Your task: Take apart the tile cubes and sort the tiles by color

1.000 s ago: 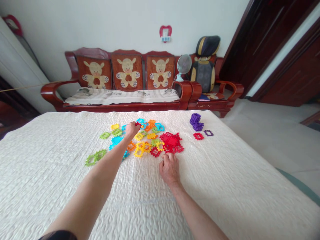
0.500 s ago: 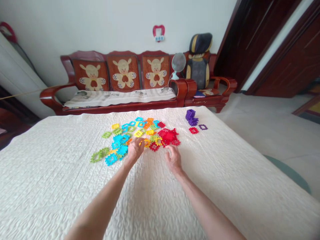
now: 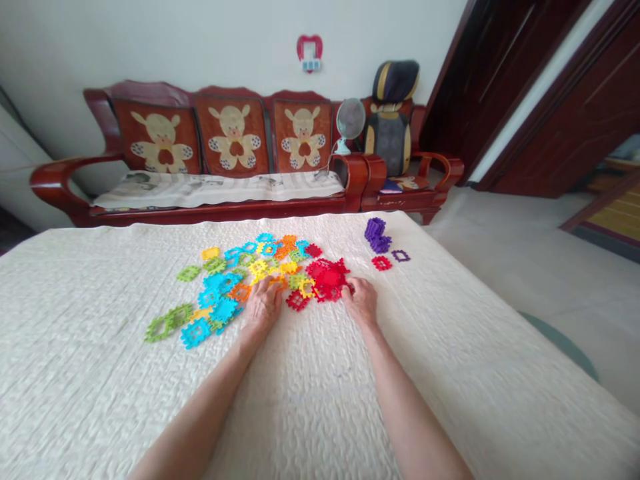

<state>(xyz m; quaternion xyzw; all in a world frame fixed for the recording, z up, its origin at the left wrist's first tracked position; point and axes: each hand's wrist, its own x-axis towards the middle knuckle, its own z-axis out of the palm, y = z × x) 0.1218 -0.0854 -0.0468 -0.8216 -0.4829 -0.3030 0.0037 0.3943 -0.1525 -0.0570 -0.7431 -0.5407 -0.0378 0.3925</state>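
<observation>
My left hand [image 3: 263, 305] lies palm down with its fingers reaching over an orange plastic interlocking piece [image 3: 278, 283]; it does not visibly grip it. At the right edge of a pile of red interlocking pieces [image 3: 326, 277], the curled thumb and fingers of my right hand [image 3: 362, 300] close on a red piece. Between both hands lies a single red square piece [image 3: 297, 300], with a yellow piece [image 3: 307, 288] beside it. Left of my left hand are overlapping blue pieces [image 3: 223, 309] and an orange piece [image 3: 239, 292].
Green pieces [image 3: 170, 321] lie at the pile's left end. A purple stack [image 3: 377, 235], one red frame [image 3: 381, 263] and one purple frame [image 3: 401, 255] sit apart at the far right. A quilted cream cover [image 3: 310, 400] spreads over the table. Behind stands a wooden sofa [image 3: 350, 180].
My left hand has flattened over the orange piece, where it was pinched near a yellow one. My right hand has moved onto the red pile's right edge. The camera view has shifted.
</observation>
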